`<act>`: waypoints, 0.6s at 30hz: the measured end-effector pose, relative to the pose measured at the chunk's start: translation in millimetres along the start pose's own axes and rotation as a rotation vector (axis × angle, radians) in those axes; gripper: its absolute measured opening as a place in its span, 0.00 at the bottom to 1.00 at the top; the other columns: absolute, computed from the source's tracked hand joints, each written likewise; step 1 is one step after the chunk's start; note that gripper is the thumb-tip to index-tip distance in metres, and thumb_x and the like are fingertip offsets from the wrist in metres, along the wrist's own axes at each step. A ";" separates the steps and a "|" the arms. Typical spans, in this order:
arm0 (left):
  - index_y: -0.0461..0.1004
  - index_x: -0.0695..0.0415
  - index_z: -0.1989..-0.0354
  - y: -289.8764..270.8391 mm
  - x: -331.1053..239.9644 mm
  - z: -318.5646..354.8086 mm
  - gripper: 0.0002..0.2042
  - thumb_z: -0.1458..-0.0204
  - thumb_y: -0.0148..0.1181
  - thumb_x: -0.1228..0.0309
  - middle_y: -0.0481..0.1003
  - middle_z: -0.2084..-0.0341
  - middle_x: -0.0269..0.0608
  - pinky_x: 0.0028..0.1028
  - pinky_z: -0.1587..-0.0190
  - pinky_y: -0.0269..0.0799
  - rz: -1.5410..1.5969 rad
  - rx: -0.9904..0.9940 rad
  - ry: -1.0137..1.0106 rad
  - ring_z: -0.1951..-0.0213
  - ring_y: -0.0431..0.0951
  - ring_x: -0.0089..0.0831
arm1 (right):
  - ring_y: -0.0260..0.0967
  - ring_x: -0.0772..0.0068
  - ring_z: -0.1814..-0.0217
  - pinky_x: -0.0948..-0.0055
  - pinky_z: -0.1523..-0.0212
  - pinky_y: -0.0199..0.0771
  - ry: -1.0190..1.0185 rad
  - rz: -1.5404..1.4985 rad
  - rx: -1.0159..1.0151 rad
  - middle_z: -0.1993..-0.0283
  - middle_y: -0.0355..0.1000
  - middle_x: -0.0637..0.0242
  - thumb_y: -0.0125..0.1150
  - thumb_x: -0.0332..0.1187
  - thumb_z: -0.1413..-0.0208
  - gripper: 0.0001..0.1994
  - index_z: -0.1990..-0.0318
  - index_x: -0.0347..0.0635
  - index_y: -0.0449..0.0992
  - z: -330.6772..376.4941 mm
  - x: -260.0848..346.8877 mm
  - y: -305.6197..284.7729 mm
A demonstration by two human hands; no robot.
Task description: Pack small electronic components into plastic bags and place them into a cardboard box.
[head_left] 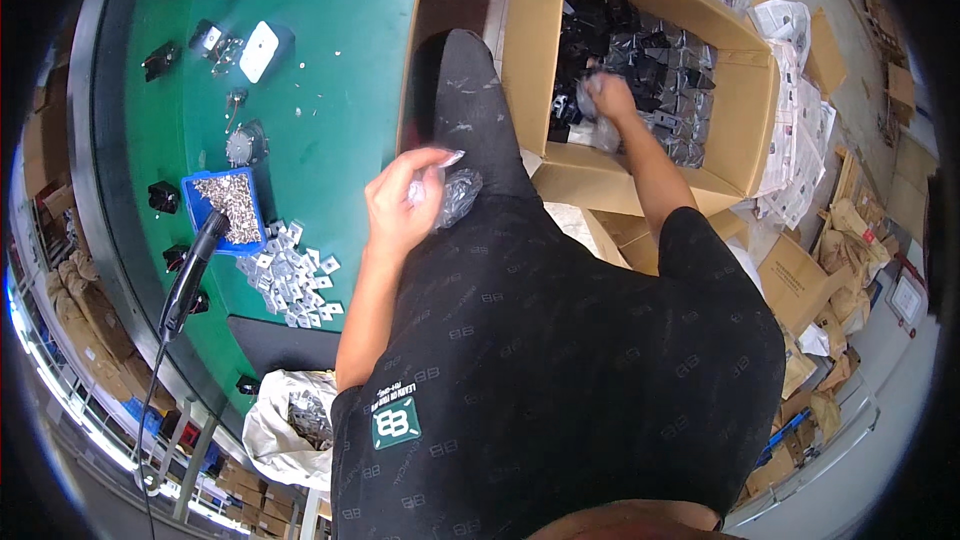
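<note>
Right now the left hand (403, 202) is above the person's dark trouser leg (470, 105), just beside the edge of a long green worktable (350, 70), with its fingers clamped on a crumpled, clear plastic bag (460, 196). One glossy corner pokes up past the fingertips, the rest bunching below, beside the palm!

Over to the right hand (612, 98), and it's deep into a large, open, brown cardboard box (533, 40), low over black parts in clear plastic wrapping (685, 80). Translucent film shows at the fingertips, but the hand is blurred, so whether those fingers are clamped on it or merely against it, I cannot tell.

Across on the tabletop, a blue rectangular plastic tray (261, 233) is loaded with small shiny metal pieces (240, 202), and a black corded power screwdriver (187, 285) has its tip over them. Just beside the tray, what a spread: a heap of flat, silvery metal plates (290, 280), many with a hole! Farther up the table sits a white plate with rounded corners (259, 52), well apart from the heap.
</note>
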State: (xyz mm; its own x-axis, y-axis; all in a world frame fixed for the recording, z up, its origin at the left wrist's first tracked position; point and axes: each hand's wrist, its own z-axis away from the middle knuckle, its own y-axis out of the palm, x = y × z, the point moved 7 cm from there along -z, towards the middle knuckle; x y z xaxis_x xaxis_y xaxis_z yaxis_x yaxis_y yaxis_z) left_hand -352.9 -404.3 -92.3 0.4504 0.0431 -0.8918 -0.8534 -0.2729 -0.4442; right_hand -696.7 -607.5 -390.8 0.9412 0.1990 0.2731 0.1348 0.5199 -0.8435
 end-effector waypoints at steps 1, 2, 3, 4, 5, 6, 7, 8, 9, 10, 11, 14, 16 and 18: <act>0.76 0.61 0.67 1.3 -0.1 -1.4 0.07 0.54 0.55 0.82 0.78 0.71 0.42 0.26 0.63 0.74 0.004 0.005 0.019 0.68 0.80 0.32 | 0.73 0.57 0.57 0.64 0.54 0.71 -0.151 -0.262 -0.214 0.59 0.75 0.55 0.56 0.38 0.47 0.13 0.56 0.46 0.75 -4.4 1.2 -16.2; 0.76 0.61 0.67 0.6 0.9 -0.2 0.07 0.54 0.55 0.82 0.78 0.71 0.42 0.26 0.63 0.74 -0.005 -0.004 0.012 0.68 0.80 0.32 | 0.72 0.62 0.59 0.67 0.55 0.71 -0.100 -0.472 -0.362 0.61 0.75 0.59 0.55 0.38 0.45 0.12 0.57 0.44 0.75 -3.2 11.1 -44.3; 0.76 0.61 0.67 -1.0 1.0 2.1 0.07 0.55 0.55 0.82 0.78 0.71 0.42 0.26 0.64 0.74 -0.020 -0.017 0.001 0.68 0.80 0.32 | 0.72 0.67 0.61 0.70 0.56 0.70 -0.043 -0.682 -0.504 0.63 0.76 0.63 0.55 0.37 0.43 0.12 0.58 0.41 0.75 2.9 30.5 -87.8; 0.76 0.60 0.67 -1.2 0.1 2.8 0.07 0.55 0.55 0.82 0.78 0.71 0.42 0.26 0.64 0.74 -0.028 -0.018 -0.004 0.68 0.80 0.32 | 0.69 0.72 0.64 0.72 0.60 0.70 -0.029 -0.984 -0.507 0.64 0.74 0.68 0.57 0.38 0.44 0.12 0.59 0.41 0.75 4.4 41.6 -117.5; 0.76 0.60 0.67 -0.2 0.2 3.9 0.07 0.55 0.55 0.82 0.78 0.71 0.42 0.26 0.64 0.74 -0.028 -0.010 -0.002 0.68 0.80 0.32 | 0.67 0.76 0.68 0.74 0.63 0.69 -0.010 -1.288 -0.508 0.66 0.73 0.73 0.59 0.39 0.44 0.12 0.60 0.41 0.75 6.6 43.8 -131.4; 0.76 0.60 0.67 1.2 1.3 4.1 0.07 0.55 0.55 0.82 0.78 0.71 0.42 0.26 0.64 0.74 -0.024 -0.006 0.002 0.69 0.80 0.32 | 0.67 0.77 0.68 0.75 0.64 0.69 0.051 -1.397 -0.479 0.65 0.73 0.73 0.58 0.40 0.44 0.12 0.59 0.42 0.75 4.6 29.3 -128.7; 0.76 0.60 0.67 1.4 2.2 3.2 0.07 0.55 0.55 0.82 0.78 0.71 0.42 0.26 0.65 0.74 -0.025 -0.010 0.006 0.69 0.80 0.32 | 0.67 0.78 0.68 0.77 0.65 0.68 0.104 -1.506 -0.443 0.65 0.73 0.73 0.58 0.41 0.43 0.13 0.58 0.42 0.75 0.2 17.9 -127.1; 0.76 0.60 0.67 1.6 2.0 2.6 0.07 0.55 0.55 0.82 0.78 0.71 0.42 0.26 0.65 0.74 -0.024 -0.006 0.011 0.69 0.80 0.32 | 0.68 0.76 0.68 0.75 0.65 0.69 0.112 -1.541 -0.406 0.65 0.73 0.72 0.58 0.39 0.44 0.11 0.57 0.44 0.74 -0.7 12.4 -121.9; 0.76 0.60 0.67 1.8 1.2 2.5 0.07 0.55 0.55 0.82 0.78 0.70 0.42 0.26 0.65 0.74 -0.030 0.000 0.014 0.69 0.79 0.32 | 0.68 0.76 0.68 0.75 0.65 0.69 0.112 -1.542 -0.411 0.65 0.73 0.72 0.58 0.39 0.44 0.11 0.57 0.44 0.74 1.0 7.4 -115.9; 0.76 0.60 0.67 2.0 0.4 2.1 0.07 0.55 0.55 0.82 0.78 0.70 0.42 0.26 0.65 0.74 -0.038 0.004 0.018 0.69 0.79 0.32 | 0.69 0.75 0.65 0.73 0.62 0.69 0.153 -1.458 -0.236 0.64 0.73 0.70 0.58 0.37 0.44 0.10 0.59 0.43 0.75 0.0 8.3 -97.2; 0.76 0.60 0.67 2.2 0.4 1.8 0.07 0.55 0.55 0.82 0.78 0.70 0.42 0.26 0.65 0.74 -0.037 0.006 0.022 0.69 0.79 0.32 | 0.70 0.74 0.61 0.71 0.59 0.70 0.194 -1.365 -0.067 0.62 0.74 0.69 0.57 0.35 0.45 0.09 0.60 0.43 0.75 0.9 6.6 -75.7; 0.76 0.61 0.67 1.8 0.0 2.2 0.08 0.55 0.55 0.82 0.78 0.70 0.42 0.25 0.65 0.74 -0.029 0.001 0.020 0.69 0.79 0.32 | 0.73 0.63 0.61 0.67 0.56 0.70 -0.126 -0.499 0.136 0.62 0.75 0.55 0.61 0.42 0.51 0.15 0.60 0.42 0.76 9.8 10.7 -29.2; 0.76 0.61 0.67 0.7 -2.4 1.3 0.08 0.55 0.55 0.82 0.78 0.70 0.42 0.26 0.65 0.73 -0.047 -0.010 0.017 0.69 0.79 0.32 | 0.70 0.52 0.50 0.63 0.50 0.68 0.063 -0.151 0.115 0.54 0.73 0.49 0.62 0.46 0.54 0.21 0.56 0.41 0.76 16.8 -13.3 -22.3; 0.76 0.61 0.67 1.8 -2.2 -0.6 0.08 0.55 0.55 0.82 0.78 0.70 0.42 0.26 0.65 0.73 -0.041 0.000 0.018 0.69 0.79 0.32 | 0.68 0.50 0.48 0.61 0.48 0.68 0.215 -0.080 0.130 0.53 0.72 0.49 0.62 0.47 0.54 0.22 0.55 0.42 0.76 23.4 -51.2 -0.7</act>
State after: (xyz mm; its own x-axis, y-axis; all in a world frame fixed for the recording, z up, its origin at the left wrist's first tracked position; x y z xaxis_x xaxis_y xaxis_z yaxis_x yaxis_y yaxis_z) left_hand -355.3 -405.5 -91.1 0.4899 0.0372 -0.8710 -0.8339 -0.2712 -0.4807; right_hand -752.2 -598.6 -393.3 0.9752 -0.0204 0.2203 0.1833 0.6319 -0.7530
